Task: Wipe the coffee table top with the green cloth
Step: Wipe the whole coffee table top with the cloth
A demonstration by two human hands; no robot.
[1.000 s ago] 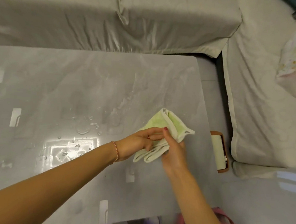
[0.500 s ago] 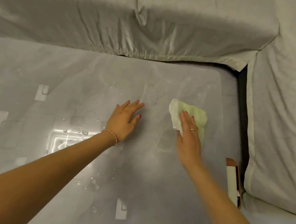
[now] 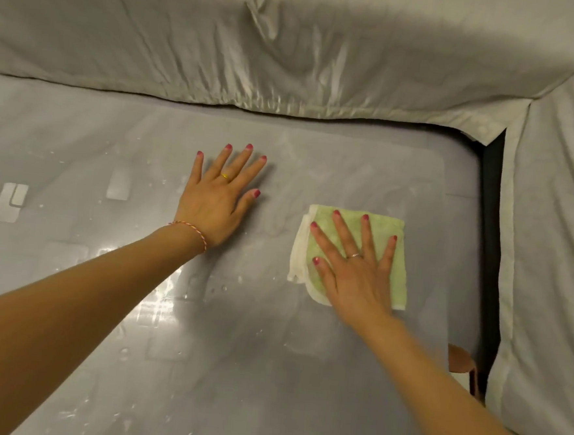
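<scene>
Right hand [image 3: 360,273] lies flat on the cloth [image 3: 385,231], fingers spread; left hand [image 3: 217,199] flat on the surface [image 3: 268,369], fingers splayed.

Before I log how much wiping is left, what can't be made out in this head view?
- Coffee table: left and near parts cut off by the frame edge.
- Green cloth: the middle hidden under the right hand.
- Table under the left hand: covered.
- Brown object: mostly hidden behind the table edge.

Left hand [image 3: 216,201] flat, fingers spread, right hand [image 3: 356,273] flat, fingers splayed, both arms extended forward
</scene>
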